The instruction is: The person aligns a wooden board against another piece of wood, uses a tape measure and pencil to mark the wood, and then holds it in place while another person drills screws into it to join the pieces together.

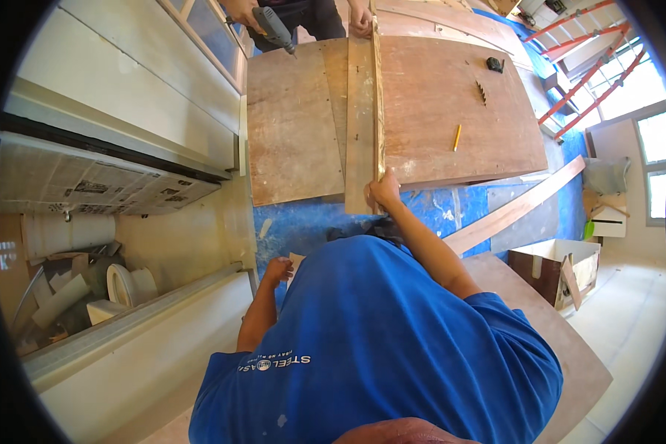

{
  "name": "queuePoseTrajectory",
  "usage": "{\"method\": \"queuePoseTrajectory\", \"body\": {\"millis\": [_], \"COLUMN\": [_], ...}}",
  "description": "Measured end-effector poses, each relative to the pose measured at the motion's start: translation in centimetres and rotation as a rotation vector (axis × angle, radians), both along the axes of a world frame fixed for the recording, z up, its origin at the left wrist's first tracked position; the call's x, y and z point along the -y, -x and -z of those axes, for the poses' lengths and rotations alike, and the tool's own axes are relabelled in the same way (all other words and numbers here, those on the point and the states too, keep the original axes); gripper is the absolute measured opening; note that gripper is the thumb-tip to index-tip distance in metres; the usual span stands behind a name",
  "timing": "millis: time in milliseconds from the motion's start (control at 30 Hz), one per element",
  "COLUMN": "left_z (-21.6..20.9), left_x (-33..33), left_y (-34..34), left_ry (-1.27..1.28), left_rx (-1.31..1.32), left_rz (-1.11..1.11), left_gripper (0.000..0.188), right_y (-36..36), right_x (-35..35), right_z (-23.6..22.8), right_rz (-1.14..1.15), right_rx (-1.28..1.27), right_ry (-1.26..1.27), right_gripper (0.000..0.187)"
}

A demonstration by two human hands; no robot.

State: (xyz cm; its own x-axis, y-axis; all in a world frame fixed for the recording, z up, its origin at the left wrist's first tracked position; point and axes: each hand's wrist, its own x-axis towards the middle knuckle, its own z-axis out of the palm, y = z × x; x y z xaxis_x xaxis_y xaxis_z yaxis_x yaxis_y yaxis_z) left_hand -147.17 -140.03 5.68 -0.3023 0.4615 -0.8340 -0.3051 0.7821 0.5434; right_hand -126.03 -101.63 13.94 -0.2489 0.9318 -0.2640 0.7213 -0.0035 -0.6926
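My right hand (pixel 383 191) is closed around the near end of a narrow wooden strip (pixel 379 111). The strip stands along the edge of a flat board (pixel 360 133) with a few screws or nails in it. Both lie across a brown plywood panel (pixel 459 96). Beside my body, my left hand (pixel 277 271) has curled fingers; whatever is in them, if anything, is hidden. Opposite me, another person's hand (pixel 360 21) holds the strip's far end. Their other hand (pixel 242 12) grips a grey power drill (pixel 274 29) pointing down toward the panel.
On the panel lie a yellow pencil (pixel 457 138), a dark drill bit (pixel 481 92) and a black tape measure (pixel 495 65). An orange ladder (pixel 592 66) stands far right. A long plank (pixel 522 207) crosses the blue floor sheet (pixel 422 211). A box (pixel 536 274) sits right; a cabinet is left.
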Motion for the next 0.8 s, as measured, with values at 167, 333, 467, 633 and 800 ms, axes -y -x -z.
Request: {"method": "queuePoseTrajectory", "body": {"millis": [167,333,467,633,800], "left_z": [-1.3,-0.5,-0.4,2.4,1.1], "left_x": [-0.5,-0.1,0.2,1.0,-0.3], "left_y": [-0.1,-0.1,0.3,1.1,0.9], "left_ry": [0.045,0.063,0.012,-0.042,-0.007], "left_rx": [-0.048,0.030,-0.037,0.001,0.023], "left_rz": [0.063,-0.058,0.058,-0.026,-0.097], "left_gripper": [0.018,0.018,0.019,0.021,0.018], "right_y": [0.0,0.2,0.0,0.1,0.0], "right_x": [-0.1,0.2,0.1,0.2,0.3], "right_z": [-0.9,-1.2,-1.2,-0.9,-0.6], "right_rz": [-0.015,-0.003,0.006,0.011,-0.005], "right_rx": [0.014,-0.005,0.003,-0.029,-0.021], "right_ry": [0.079,0.059,0.085,0.012,0.027], "right_gripper": [0.055,0.056,0.055,0.053,0.054]}}
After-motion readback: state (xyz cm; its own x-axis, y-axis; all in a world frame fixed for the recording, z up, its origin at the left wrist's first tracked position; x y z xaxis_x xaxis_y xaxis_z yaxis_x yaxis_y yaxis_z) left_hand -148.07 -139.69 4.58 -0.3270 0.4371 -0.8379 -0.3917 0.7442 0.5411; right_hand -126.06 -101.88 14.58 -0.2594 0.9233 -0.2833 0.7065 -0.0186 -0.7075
